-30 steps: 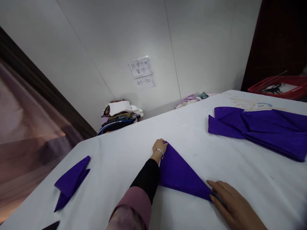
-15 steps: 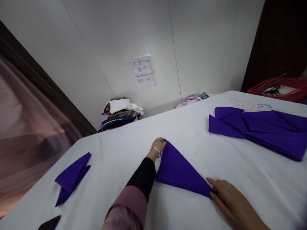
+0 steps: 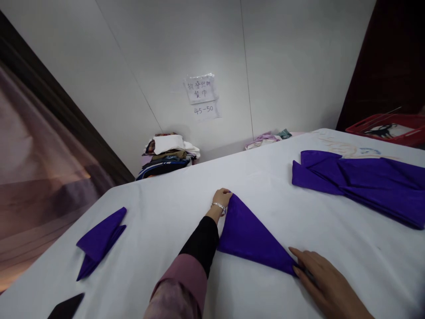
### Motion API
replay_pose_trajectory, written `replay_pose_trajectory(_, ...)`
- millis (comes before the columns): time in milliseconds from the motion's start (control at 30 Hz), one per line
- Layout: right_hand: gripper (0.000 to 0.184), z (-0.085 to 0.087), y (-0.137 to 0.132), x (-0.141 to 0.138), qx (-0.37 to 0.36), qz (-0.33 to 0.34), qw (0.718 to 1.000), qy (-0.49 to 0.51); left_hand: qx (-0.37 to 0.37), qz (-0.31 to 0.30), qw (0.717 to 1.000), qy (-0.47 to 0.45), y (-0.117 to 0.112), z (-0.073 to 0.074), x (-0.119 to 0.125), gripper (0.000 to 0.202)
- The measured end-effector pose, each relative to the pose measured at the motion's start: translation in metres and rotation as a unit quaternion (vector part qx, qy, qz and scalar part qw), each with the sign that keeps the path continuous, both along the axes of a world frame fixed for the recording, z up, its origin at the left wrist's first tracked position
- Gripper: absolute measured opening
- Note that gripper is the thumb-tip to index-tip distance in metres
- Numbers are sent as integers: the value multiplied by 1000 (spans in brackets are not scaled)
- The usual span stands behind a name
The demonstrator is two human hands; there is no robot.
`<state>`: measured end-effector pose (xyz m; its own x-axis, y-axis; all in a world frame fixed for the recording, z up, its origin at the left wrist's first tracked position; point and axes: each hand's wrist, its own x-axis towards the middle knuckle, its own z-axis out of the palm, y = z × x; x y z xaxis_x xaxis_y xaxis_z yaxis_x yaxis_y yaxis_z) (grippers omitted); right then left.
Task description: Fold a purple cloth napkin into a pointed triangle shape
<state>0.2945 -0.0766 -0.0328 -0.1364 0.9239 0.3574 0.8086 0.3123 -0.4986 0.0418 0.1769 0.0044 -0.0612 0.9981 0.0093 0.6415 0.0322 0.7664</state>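
Note:
A purple napkin [image 3: 252,237], folded into a triangle, lies on the white-covered table [image 3: 159,248] in front of me. My left hand [image 3: 222,198], with a bracelet at the wrist, pinches its far corner. At the pointed right-hand corner, my right hand [image 3: 315,274] holds the tip at the thumb, its index finger stretched just above the cloth. Further left rests another folded purple napkin [image 3: 99,243], apart from both hands. Several purple napkins [image 3: 372,186] are piled on the right side of the table.
Behind the table's far edge sits a stack of folded clothes [image 3: 169,155], with more cloth [image 3: 264,139] to its right. A red basket [image 3: 392,128] stands at the far right. A dark flat object [image 3: 68,306] lies near left. Handwritten signs [image 3: 203,95] hang on the wall.
The view has shifted slightly, so most things appear a little further right. Both hands keep their places at the napkin's corners, and its triangle shape looks the same.

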Motion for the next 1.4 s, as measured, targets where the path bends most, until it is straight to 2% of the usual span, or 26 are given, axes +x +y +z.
replay_pose_trajectory(100, 38, 2, 1, 0, -2, 6, 1000, 0, 22, -29, 999, 1, 3, 1, 2, 33)
replay_pose_trajectory(200, 38, 3, 0, 0, 1, 4, 1000, -7, 39, -78, 996, 9, 5, 2, 4, 41)
replay_pose_trajectory(633, 39, -2, -1, 0, 30, -4, 999, -20, 110, -208, 964, 124, 0, 4, -9, 25)
replay_pose_trajectory(800, 39, -1, -1, -1, 28, -2, 999, -19, 132, -240, 952, 136, -3, 13, -15, 26)
replay_pose_trajectory(1000, 39, 0, -1, -1, 33, 2, 999, -10, 110, -228, 961, 111, -7, 32, -25, 18)
replay_pose_trajectory(1100, 38, 2, -1, -2, 29, 20, 999, 0, 82, -203, 973, 70, -4, 35, -23, 14)
replay_pose_trajectory(1233, 38, 5, 0, -2, 32, 33, 999, 4, 24, -170, 985, 10, 3, 30, -16, 11)
replay_pose_trajectory(1400, 39, 5, 0, -3, 35, 36, 999, 16, -34, -124, 992, -9, 5, 18, -10, 11)
